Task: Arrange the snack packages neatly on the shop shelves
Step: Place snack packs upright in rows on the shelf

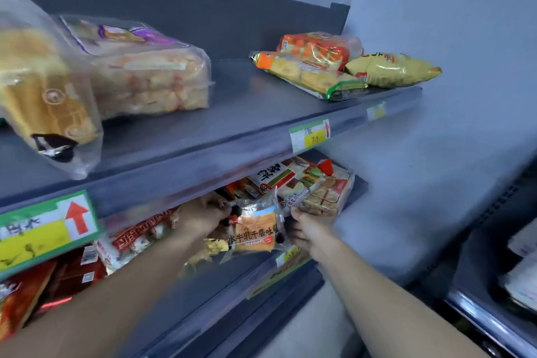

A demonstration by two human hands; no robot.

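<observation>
Both hands under the upper shelf (232, 102), at the front of the lower shelf (232, 285). Left hand (203, 216) closed on the left edge of a clear toast pack (255, 229); right hand (305, 231) at its right edge, fingers curled, grip there blurred and not sure. Pack tilted, held just above the lower shelf's front lip, pressed close by other snacks: a cracker pack (325, 192) just beside it on the right, red packs (136, 238) to the left, more behind. Little free room down there. Above, much more: wide bare shelf between a bread bag (151, 81) on the left and three packs at the right end, where a yellow bag (392, 68) sits at the front edge. Another bag (49, 102), far left, hanging over that edge. Price tag (309, 135) on the rail.
</observation>
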